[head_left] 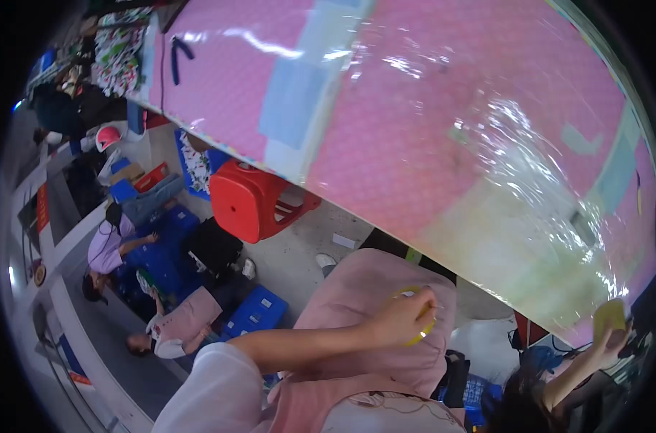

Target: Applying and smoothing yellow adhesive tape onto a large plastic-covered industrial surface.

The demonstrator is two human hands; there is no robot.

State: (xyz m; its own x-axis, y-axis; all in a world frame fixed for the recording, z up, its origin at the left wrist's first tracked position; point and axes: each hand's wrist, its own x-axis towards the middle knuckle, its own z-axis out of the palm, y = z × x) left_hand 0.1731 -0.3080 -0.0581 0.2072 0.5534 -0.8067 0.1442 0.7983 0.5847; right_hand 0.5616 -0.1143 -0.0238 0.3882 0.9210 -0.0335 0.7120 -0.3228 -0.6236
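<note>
The left hand (pixel 409 320) was clenched on a yellow ring (pixel 420 338), its rim showing ahead of and behind the fist, with the pink tabletop (pixel 393 173) ahead and another hand (pixel 612 345), owner unclear, well to the right.

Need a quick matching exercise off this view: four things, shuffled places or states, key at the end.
Things:
1. red stool
2. dark hand tool
3. yellow ring
4. light-blue strip

Places or states:
A. runs across the pink tabletop
B. at the left hand
C. off the tabletop, beside its edge
D. lies spread in a V

Pairs: 1-C, 2-D, 3-B, 4-A
</note>
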